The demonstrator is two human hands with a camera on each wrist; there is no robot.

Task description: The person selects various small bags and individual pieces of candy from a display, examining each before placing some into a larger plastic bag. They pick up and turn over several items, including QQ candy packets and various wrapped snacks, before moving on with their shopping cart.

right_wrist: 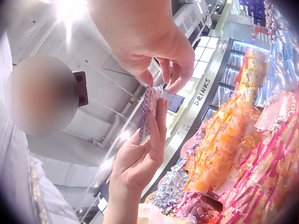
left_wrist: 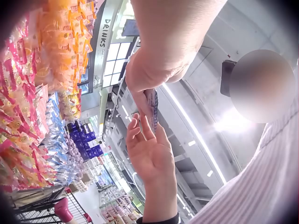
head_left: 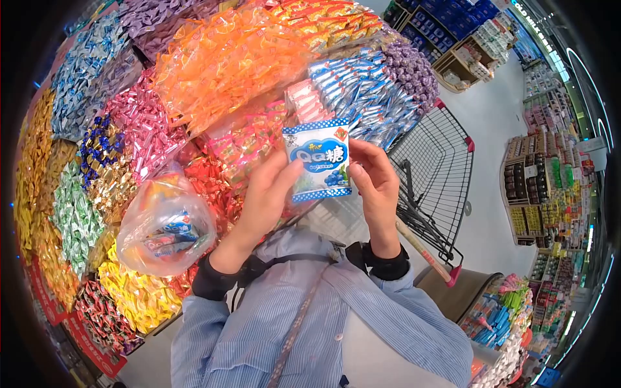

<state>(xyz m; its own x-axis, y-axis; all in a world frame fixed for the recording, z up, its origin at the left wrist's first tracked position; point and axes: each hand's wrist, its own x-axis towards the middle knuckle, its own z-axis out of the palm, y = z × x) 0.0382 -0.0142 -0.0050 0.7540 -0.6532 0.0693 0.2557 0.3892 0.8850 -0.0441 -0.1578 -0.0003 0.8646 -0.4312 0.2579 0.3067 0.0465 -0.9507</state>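
Note:
A white and blue gummy candy packet point(head_left: 318, 161) is held upright, its printed front facing the head camera. My left hand point(head_left: 266, 197) grips its left side, thumb over the front and fingers behind. At the right edge, my right hand point(head_left: 376, 187) has its thumb on the packet, with the fingers partly hidden behind. Seen edge-on in the right wrist view, the packet point(right_wrist: 147, 112) stands between the left hand's point(right_wrist: 138, 161) thumb and fingers, with the right hand point(right_wrist: 149, 42) at its top end. The left wrist view shows the right hand point(left_wrist: 153, 156) below the packet's edge.
Heaps of wrapped candy point(head_left: 226, 61) spread ahead and left. A clear plastic bag point(head_left: 139, 226) with several packets lies on the candy at left. To the right stands a shopping cart point(head_left: 433, 168), with stocked shelves point(head_left: 533, 181) beyond the aisle.

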